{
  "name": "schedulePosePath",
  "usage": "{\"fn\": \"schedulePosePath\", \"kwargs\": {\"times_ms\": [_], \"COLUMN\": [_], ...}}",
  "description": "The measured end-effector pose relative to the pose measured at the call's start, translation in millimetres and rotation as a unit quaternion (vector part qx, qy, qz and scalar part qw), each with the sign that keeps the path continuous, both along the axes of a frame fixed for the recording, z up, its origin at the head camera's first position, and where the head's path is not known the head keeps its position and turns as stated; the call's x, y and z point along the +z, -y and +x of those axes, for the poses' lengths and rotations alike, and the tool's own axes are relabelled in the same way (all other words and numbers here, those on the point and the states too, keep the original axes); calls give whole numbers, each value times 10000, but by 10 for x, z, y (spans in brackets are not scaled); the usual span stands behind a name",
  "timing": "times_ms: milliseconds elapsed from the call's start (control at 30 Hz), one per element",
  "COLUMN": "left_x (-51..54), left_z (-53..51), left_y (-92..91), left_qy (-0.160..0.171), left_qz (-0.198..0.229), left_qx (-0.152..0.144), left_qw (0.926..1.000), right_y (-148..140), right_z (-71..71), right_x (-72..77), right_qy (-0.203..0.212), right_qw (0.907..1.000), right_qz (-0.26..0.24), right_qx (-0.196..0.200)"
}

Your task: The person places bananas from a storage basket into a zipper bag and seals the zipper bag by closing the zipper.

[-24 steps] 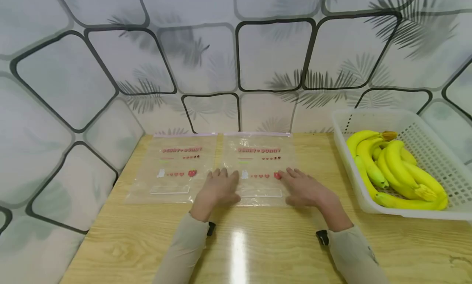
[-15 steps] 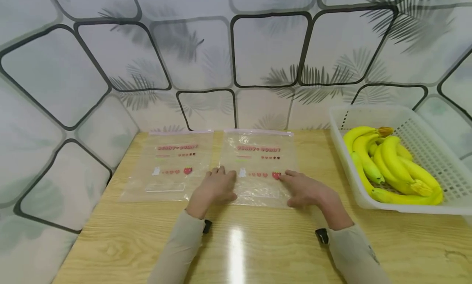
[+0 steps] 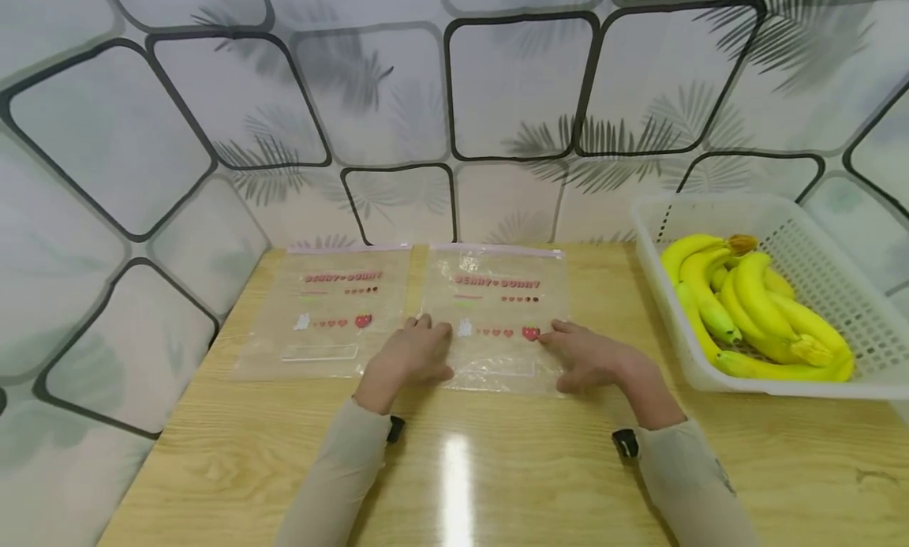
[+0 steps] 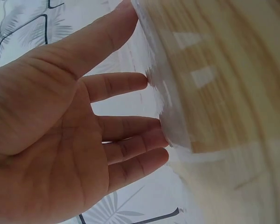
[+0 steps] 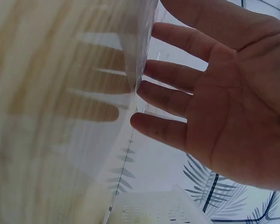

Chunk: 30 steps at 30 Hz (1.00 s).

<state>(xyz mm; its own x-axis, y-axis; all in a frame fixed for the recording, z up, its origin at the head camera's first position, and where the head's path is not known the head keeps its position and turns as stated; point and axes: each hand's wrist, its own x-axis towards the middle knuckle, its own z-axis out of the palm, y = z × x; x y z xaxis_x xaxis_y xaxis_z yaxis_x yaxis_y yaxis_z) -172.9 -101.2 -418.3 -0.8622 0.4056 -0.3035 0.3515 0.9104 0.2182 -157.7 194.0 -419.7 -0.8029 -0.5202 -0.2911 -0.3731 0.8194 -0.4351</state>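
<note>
Two clear zip bags with pink print lie flat side by side on the wooden table. The right-hand zip bag [image 3: 497, 294] has my left hand [image 3: 412, 354] at its left edge and my right hand [image 3: 589, 357] at its right edge. Fingertips of both hands touch the plastic, and neither hand grips anything. In the left wrist view the fingers [image 4: 130, 128] are extended and spread against the film. The right wrist view likewise has straight fingers [image 5: 165, 98] meeting the bag's edge. Left of my left hand lies the other zip bag [image 3: 334, 302].
A white plastic basket [image 3: 880, 326] stands on the right of the table [image 3: 227, 452], with several yellow bananas [image 3: 767, 310] in it. A patterned wall covering [image 3: 525, 81] rises behind and along the left side.
The right-hand bag has shifted slightly apart from the left-hand one. Both hands stay at its sides, fingers still extended. The head view has tilted a little.
</note>
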Motion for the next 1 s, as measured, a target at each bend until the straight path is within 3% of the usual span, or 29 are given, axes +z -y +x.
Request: {"fn": "schedulePosePath", "kwargs": {"times_ms": [133, 333, 567, 700, 800, 1000], "left_x": [-5, 1, 14, 11, 20, 35], "left_z": [5, 34, 91, 108, 102, 92], "left_y": [-3, -39, -141, -133, -119, -112], "left_qy": [-85, -381, -227, -197, -157, -263], "left_qz": [162, -97, -302, -326, -250, -255], "left_qx": [32, 91, 232, 202, 184, 78], "left_qw": [9998, 9992, 9990, 9991, 9994, 9993], "right_y": [-13, 25, 39, 52, 44, 42], "right_z": [4, 9, 13, 21, 27, 30], "right_x": [26, 17, 15, 24, 29, 36], "right_qy": [24, -32, -392, -532, -434, -214], "right_qw": [9999, 9999, 9982, 9974, 9974, 9975], "right_qz": [-2, 119, 419, 483, 508, 559], "right_qx": [-111, -68, 168, -29, -272, -385]}}
